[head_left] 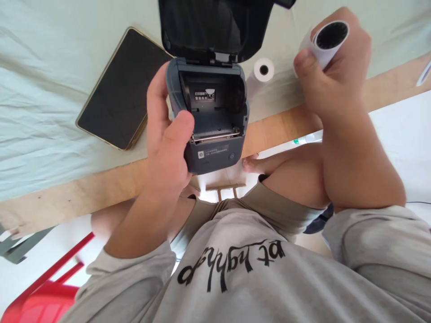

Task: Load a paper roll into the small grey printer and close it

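A dark grey label printer (213, 154) with its black lid (215, 27) swung up is gripped along its left side by my left hand (168, 139). Its inner compartment is exposed and holds no roll. My right hand (340, 76) is wrapped round a white paper roll (325, 49) with a dark hollow core, its end facing up. Between the printer and my right hand, a smaller white roll (261, 74) stands on the pale green cloth.
A black tablet (121, 89) with a gold edge lies on the pale green cloth (43, 98), left of the printer. The table's wooden edge (81, 193) runs above my lap. A red stool (50, 296) is at the lower left.
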`<state>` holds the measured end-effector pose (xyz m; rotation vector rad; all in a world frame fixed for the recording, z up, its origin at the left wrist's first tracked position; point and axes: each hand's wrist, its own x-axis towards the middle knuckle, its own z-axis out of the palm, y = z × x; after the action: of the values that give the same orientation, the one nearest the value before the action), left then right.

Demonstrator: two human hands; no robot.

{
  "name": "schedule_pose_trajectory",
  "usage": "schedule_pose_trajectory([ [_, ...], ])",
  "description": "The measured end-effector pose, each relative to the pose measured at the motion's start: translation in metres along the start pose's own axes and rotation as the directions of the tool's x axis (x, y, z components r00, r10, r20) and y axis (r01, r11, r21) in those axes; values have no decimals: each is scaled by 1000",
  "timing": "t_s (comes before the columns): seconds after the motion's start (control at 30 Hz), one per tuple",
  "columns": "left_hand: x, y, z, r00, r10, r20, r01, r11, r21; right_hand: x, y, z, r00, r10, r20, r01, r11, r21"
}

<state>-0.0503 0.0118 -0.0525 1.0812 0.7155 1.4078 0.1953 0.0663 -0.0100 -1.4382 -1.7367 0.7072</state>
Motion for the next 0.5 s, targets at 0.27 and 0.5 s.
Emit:
schedule_pose_trajectory([
  [0.27,0,0,1,1000,-8,-21,9,999,31,-3,10,-2,989,-144,25,145,946,-289],
  [0.5,-1,0,2,1000,-2,-30,3,999,45,-15,-25,-4,985,-170,-43,152,950,-272],
])
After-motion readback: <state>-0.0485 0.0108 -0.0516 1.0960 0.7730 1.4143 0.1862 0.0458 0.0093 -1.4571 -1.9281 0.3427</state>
